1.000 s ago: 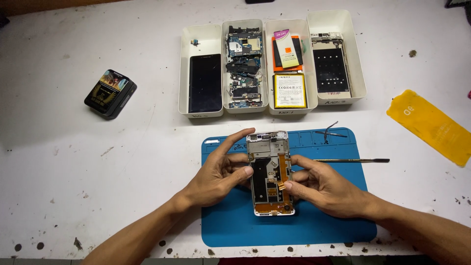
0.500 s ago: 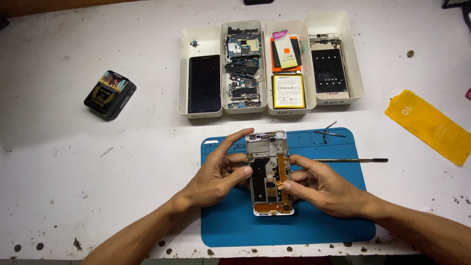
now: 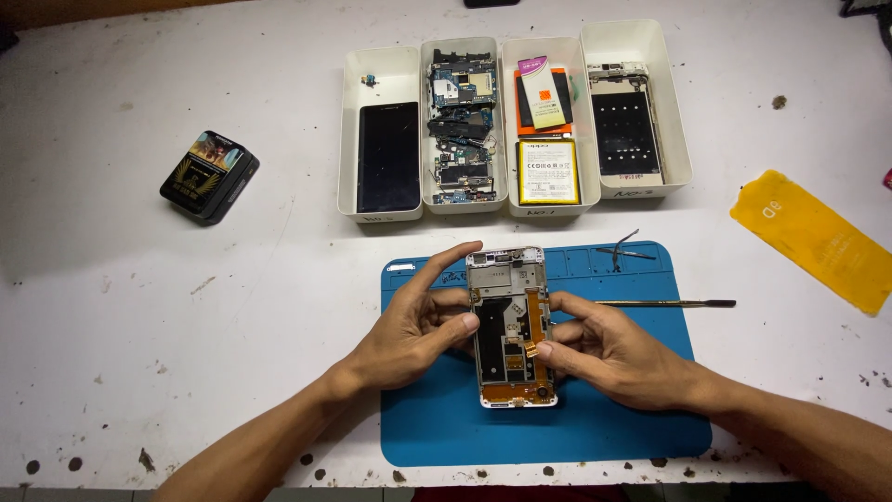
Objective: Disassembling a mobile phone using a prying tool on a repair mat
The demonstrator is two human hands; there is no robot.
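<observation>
Opened white-framed phone chassis (image 3: 511,327) w/ back cover off sits on the blue silicone work mat (image 3: 632,437), mid-mat, upright lengthwise. Left hand (image 3: 413,330) grips its left edge – thumb on the inner frame, index stretched up to the top corner. Right hand (image 3: 609,349) pinches at the right edge, thumb + fingertip on the small orange flex cable tab (image 3: 531,349). Both hands closed on the phone, neither free.

Thin metal spudger (image 3: 664,303) and bent tweezers (image 3: 627,249) lie on the mat to the right, apart from the hands. Four white plastic sorting trays (image 3: 688,139) behind the mat hold a screen, boards, batteries, another frame. Yellow film strip (image 3: 813,237) far right, black box (image 3: 209,175) far left.

Risk, imo – bare-finger pull on the flex could crease or tear it, or lift its connector if tugged at an angle. Chassis could also skid if the left grip loosens.
</observation>
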